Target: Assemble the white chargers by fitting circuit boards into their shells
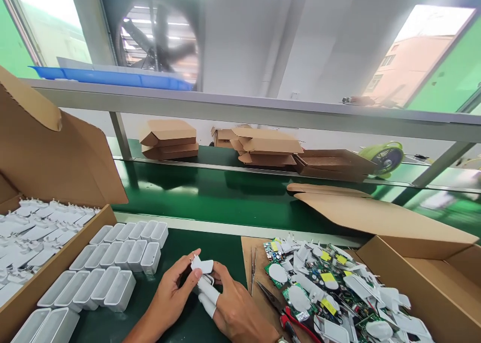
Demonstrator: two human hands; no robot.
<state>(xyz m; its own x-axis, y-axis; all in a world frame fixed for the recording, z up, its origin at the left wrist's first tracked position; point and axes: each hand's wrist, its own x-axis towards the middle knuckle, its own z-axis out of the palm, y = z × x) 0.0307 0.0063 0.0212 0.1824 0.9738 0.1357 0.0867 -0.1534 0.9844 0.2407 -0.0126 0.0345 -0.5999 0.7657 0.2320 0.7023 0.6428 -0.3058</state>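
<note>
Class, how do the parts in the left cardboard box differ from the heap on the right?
The boxed parts lie in rows; the heap is jumbled. The boxed parts look white, while the heap mixes white with green circuit boards and yellow patches. The boxed parts sit inside cardboard walls; the heap lies beside pliers. Both include white pieces.

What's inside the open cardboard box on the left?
Flat white parts, spread in a layer, show inside the cardboard box. Whatever lies beneath that top layer is covered.

Head view — forward, downward, near
</note>
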